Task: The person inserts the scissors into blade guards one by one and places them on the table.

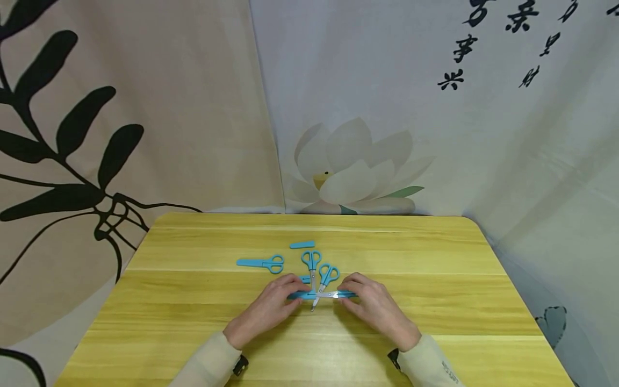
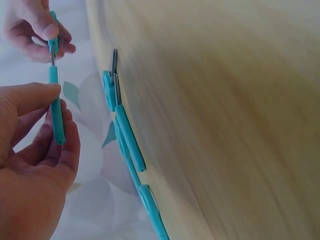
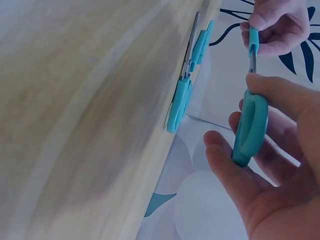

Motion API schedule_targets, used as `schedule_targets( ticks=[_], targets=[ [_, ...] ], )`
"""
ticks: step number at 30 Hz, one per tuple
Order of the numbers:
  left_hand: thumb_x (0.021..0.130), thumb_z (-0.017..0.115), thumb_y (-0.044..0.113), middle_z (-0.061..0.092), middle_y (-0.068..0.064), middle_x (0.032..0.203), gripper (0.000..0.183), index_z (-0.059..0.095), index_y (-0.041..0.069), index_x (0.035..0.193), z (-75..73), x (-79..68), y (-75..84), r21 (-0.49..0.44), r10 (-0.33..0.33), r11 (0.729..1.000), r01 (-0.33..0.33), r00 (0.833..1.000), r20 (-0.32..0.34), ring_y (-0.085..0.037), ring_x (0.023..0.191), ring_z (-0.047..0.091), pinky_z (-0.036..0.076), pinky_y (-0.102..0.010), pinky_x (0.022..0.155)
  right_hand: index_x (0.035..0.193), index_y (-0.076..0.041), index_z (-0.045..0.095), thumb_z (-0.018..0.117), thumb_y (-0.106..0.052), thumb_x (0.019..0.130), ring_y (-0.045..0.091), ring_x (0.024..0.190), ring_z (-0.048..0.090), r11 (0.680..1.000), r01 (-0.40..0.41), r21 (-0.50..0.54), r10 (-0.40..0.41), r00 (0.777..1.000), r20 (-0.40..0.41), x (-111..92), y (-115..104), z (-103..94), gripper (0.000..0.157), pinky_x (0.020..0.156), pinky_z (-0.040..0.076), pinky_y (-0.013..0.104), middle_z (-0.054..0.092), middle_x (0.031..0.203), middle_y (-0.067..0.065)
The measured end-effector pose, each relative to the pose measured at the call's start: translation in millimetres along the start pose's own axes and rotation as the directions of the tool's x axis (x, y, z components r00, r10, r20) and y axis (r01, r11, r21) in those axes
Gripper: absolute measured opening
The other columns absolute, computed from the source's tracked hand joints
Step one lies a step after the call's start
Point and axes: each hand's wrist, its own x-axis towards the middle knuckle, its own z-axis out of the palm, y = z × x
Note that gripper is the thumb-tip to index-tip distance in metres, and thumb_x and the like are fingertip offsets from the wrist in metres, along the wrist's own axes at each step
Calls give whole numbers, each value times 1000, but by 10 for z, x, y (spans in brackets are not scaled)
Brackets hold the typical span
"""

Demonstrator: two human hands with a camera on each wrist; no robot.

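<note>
The left hand [image 1: 272,303] pinches a blue sheath [image 2: 57,119]; at its 3 o'clock, the right hand [image 1: 376,305] holds the scissors [image 1: 332,294] by the handle (blade partly bare). Relative to these, a sheathed pair [image 1: 258,263] lies at 10 o'clock, a loose sheath [image 1: 302,244] at 11.

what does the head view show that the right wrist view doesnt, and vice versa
Only the head view shows the black characters on the backdrop and both sleeves. Only the right wrist view shows the palm side of the right hand and the handle end of the held scissors. Both show the left hand pinching a blue cover, bare blade between the hands, and the table.
</note>
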Motion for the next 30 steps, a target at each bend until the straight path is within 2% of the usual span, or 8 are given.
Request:
schedule_targets(
  ticks=[9, 20, 30],
  targets=[
    [96, 74, 6, 65, 2, 108, 23, 76, 10, 118, 7, 24, 16, -1, 11, 1000, -11, 1000, 0, -9, 93, 58, 55, -28, 81, 99, -10, 78, 88, -13, 84, 12, 89, 69, 1000, 14, -2, -14, 1000, -7, 22, -20, 0, 19, 73, 59, 30, 70, 105, -2],
    [97, 73, 8, 66, 1, 113, 21, 75, 10, 118, 24, 66, 48, -8, 29, 1000, -29, 999, 13, -12, 101, 62, 56, -31, 86, 99, -10, 77, 88, -13, 84, 13, 90, 70, 1000, 9, 4, -9, 1000, 3, 43, -42, -1, 19, 75, 59, 30, 70, 106, -1],
    [96, 74, 6, 65, 1, 110, 21, 76, 10, 117, 46, 88, 85, -20, 37, 999, -37, 999, 4, -12, 98, 61, 56, -29, 85, 99, -10, 77, 88, -14, 84, 14, 92, 70, 1000, 7, 12, -7, 1000, 4, 60, -58, 3, 18, 76, 60, 31, 70, 107, -2]
  ],
)
